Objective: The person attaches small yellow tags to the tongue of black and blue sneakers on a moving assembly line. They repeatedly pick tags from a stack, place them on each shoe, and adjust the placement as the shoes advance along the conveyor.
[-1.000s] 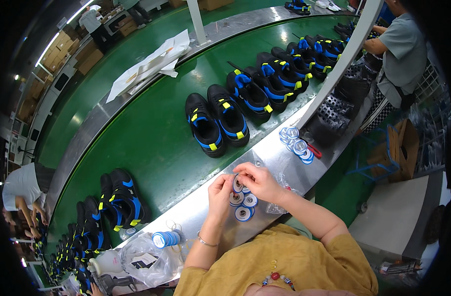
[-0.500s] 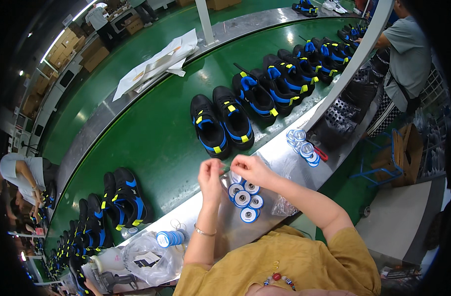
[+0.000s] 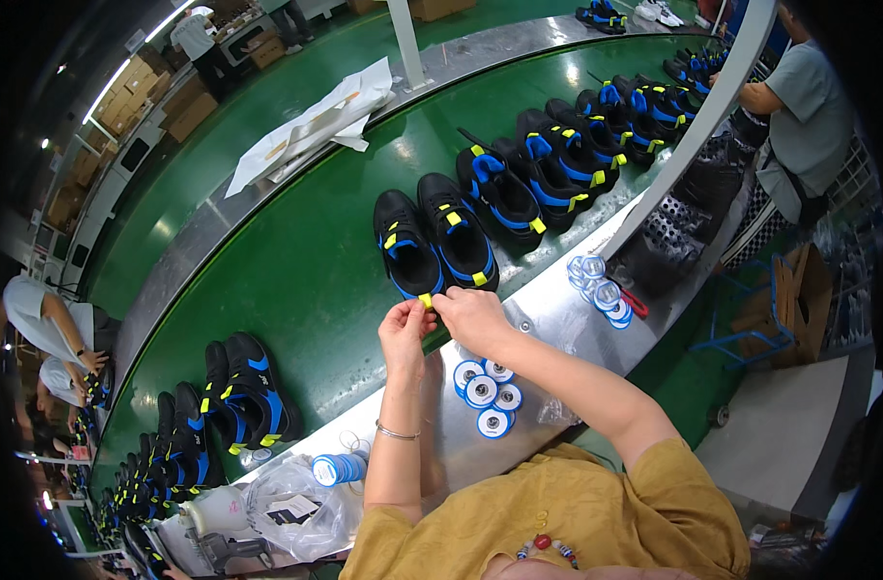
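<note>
My left hand (image 3: 405, 336) is closed in a pinch at the yellow heel tab (image 3: 426, 301) of a black and blue shoe (image 3: 404, 246). From the right, the fingertips of my right hand (image 3: 476, 319) meet the same tab, also closed. Whatever thin piece the right fingers may hold is hidden. Beside that shoe stands its mate (image 3: 457, 232), toe pointing away from me. Below my hands, several round white tags with blue rims (image 3: 481, 391) lie overlapping on the metal ledge (image 3: 441, 430).
More shoes line the green conveyor belt (image 3: 316, 290) on both sides. A stack of blue-rimmed tags (image 3: 338, 469) stands by a clear plastic bag (image 3: 296, 512). Further tags (image 3: 601, 290) lie right, beside a red-handled tool (image 3: 635, 303). A person (image 3: 804, 116) works at far right.
Both hands have moved forward from above the ledge to the shoe's heel tab. A round tag that showed just under my right hand is no longer visible there.
</note>
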`<state>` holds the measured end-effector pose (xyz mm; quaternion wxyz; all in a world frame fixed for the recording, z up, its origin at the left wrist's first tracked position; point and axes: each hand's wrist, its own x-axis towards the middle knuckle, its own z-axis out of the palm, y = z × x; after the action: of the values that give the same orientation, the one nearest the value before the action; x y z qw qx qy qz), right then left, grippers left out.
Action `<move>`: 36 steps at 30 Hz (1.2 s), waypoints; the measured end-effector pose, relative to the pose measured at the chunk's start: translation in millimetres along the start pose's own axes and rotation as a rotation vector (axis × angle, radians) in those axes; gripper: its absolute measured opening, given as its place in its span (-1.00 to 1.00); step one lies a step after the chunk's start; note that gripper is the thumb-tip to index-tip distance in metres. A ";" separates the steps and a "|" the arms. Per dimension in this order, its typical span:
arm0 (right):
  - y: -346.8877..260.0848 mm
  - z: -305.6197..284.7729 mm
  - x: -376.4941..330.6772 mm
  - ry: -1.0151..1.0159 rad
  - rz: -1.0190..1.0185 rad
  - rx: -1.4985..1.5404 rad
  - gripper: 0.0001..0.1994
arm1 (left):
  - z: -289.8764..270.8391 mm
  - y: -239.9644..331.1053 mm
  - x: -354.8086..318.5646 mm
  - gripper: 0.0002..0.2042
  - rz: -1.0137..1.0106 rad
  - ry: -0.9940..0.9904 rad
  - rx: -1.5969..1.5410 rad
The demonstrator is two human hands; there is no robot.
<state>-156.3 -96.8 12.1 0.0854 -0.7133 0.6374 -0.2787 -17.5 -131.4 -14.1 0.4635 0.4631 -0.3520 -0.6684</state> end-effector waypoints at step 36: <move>-25.4 -9.9 28.2 -0.129 0.472 1.320 -0.94 | -19.7 26.8 -14.2 -0.89 0.481 0.056 0.343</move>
<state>-138.5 -117.1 40.6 0.5962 -0.3700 0.4666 -0.5385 11.0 -127.4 7.8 0.5330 0.4563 -0.5467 -0.4571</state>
